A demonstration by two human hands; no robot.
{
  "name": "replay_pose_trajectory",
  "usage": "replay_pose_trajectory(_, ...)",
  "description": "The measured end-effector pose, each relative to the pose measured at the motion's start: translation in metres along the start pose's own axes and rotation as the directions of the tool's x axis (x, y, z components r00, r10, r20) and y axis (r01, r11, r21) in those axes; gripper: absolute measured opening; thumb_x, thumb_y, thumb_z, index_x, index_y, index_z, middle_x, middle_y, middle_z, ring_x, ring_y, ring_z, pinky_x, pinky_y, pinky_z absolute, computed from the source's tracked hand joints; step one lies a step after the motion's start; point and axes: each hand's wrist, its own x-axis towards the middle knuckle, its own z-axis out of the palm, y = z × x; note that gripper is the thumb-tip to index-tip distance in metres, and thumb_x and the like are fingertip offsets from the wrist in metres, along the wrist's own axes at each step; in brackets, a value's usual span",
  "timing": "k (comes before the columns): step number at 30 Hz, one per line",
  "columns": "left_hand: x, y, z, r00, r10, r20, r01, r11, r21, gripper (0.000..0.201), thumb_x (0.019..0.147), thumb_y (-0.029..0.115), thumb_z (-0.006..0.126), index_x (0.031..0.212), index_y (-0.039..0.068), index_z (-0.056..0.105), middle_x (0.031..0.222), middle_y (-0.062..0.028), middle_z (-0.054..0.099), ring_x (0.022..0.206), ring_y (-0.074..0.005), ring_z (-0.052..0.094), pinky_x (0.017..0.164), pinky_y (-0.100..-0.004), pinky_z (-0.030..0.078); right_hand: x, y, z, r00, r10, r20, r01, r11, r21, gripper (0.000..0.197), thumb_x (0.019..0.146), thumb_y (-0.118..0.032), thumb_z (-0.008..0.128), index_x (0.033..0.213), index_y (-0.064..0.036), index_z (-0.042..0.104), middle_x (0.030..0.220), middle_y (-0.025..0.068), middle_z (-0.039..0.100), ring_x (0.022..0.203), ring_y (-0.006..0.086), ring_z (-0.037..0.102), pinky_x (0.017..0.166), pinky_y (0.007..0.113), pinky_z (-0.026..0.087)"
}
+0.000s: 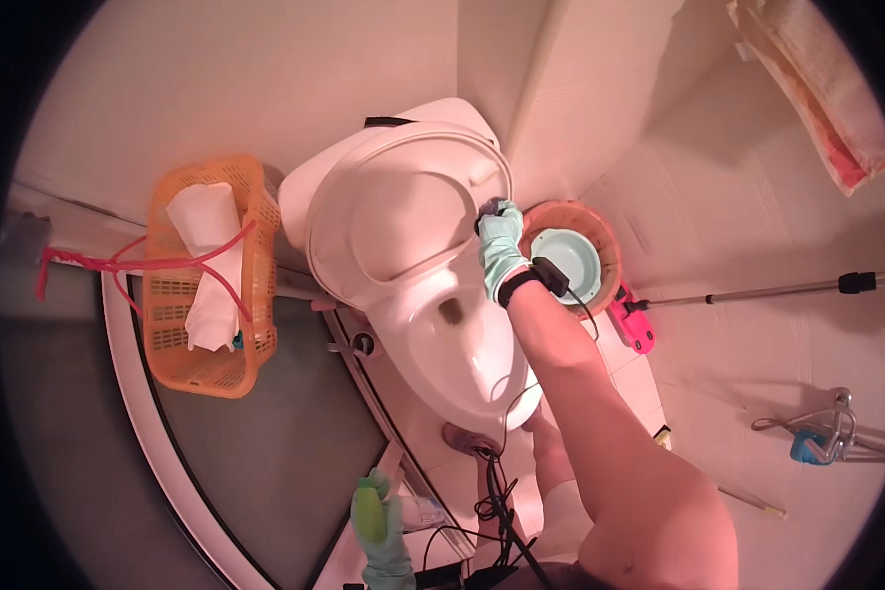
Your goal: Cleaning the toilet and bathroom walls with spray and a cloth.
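A white toilet point(462, 339) stands in front of me with its lid point(393, 211) raised. My right hand point(501, 241), in a mint-green rubber glove, reaches to the right edge of the raised lid. Its fingers are closed around a small dark thing point(495, 206), mostly hidden, whose kind I cannot make out. Low on the left, away from the toilet, my left hand point(388, 546) wears a matching glove. A lime-green, sponge-like thing point(369, 511) is in its grip. Beside that hand is a clear-and-white object point(423, 511), partly hidden.
An orange plastic basket point(206, 379) with white items and red cord hangs left. Right of the toilet, a pale basin point(585, 261) sits inside a brownish tub point(610, 231). A pink mop head point(634, 320) with a long pole lies beyond. Black cables point(497, 501) dangle by my legs.
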Motion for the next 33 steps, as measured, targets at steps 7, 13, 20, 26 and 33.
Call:
replay_pose_trajectory(7, 0.002, 0.054, 0.034, 0.999, -0.044, -0.001, 0.044, 0.997, -0.07, 0.057, 0.087, -0.002, 0.062, 0.14, -0.002, 0.042, 0.136, -0.0175, 0.052, 0.121, -0.0255, 0.055, 0.103, -0.0374, 0.043, -0.028, -0.1, -0.079, 0.617, 0.44, 0.652, -0.715, 0.66, 0.231, 0.026, 0.087, 0.01, 0.051, 0.107, -0.0056, 0.06, 0.09, 0.0014, 0.064, 0.075, 0.0131, 0.063, 0.069, 0.026, 0.054)
replay_pose_trajectory(13, 0.017, 0.128, 0.075, 0.998, 0.054, 0.013, -0.052, 0.988, -0.147, 0.055, 0.088, -0.005, 0.056, 0.141, -0.003, 0.04, 0.135, -0.0151, 0.052, 0.121, -0.0247, 0.054, 0.105, -0.0361, 0.041, -0.018, -0.207, -0.264, 0.546, 0.527, 0.651, -0.837, 0.38, 0.394, 0.039, 0.087, 0.007, 0.043, 0.124, -0.002, 0.051, 0.115, 0.0095, 0.06, 0.108, 0.0237, 0.06, 0.099, 0.033, 0.047)
replay_pose_trajectory(20, 0.019, 0.194, 0.125, 0.985, 0.139, 0.106, -0.132, 0.989, -0.072, 0.054, 0.089, -0.004, 0.051, 0.142, -0.003, 0.04, 0.135, -0.013, 0.052, 0.121, -0.0231, 0.054, 0.105, -0.0369, 0.041, 0.009, -0.226, -0.436, 0.818, 0.316, 0.48, -0.446, 0.876, 0.184, 0.027, 0.085, -0.026, 0.061, 0.104, -0.0076, 0.062, 0.095, 0.0086, 0.066, 0.09, 0.026, 0.064, 0.078, 0.034, 0.052)
replay_pose_trajectory(26, -0.009, 0.236, 0.137, 0.981, 0.178, 0.077, -0.175, 0.984, -0.048, 0.051, 0.092, -0.002, 0.052, 0.141, -0.003, 0.041, 0.136, -0.0127, 0.051, 0.121, -0.0234, 0.053, 0.105, -0.0372, 0.041, -0.007, -0.376, -0.442, 0.664, 0.451, 0.597, -0.743, 0.493, 0.454, 0.036, 0.088, -0.03, 0.061, 0.116, -0.0075, 0.06, 0.106, 0.0071, 0.067, 0.1, 0.0244, 0.063, 0.09, 0.035, 0.049)
replay_pose_trajectory(33, -0.045, 0.226, 0.102, 0.913, 0.32, 0.251, -0.278, 0.942, -0.189, 0.056, 0.088, -0.003, 0.064, 0.139, -0.002, 0.043, 0.131, -0.012, 0.056, 0.117, -0.0189, 0.056, 0.1, -0.0308, 0.046, -0.096, -0.446, -0.502, 0.589, -0.333, 0.736, 0.801, 0.121, -0.586, 0.011, 0.068, -0.012, 0.063, 0.077, -0.0072, 0.059, 0.08, 0.0119, 0.059, 0.076, 0.0314, 0.06, 0.069, 0.041, 0.049)
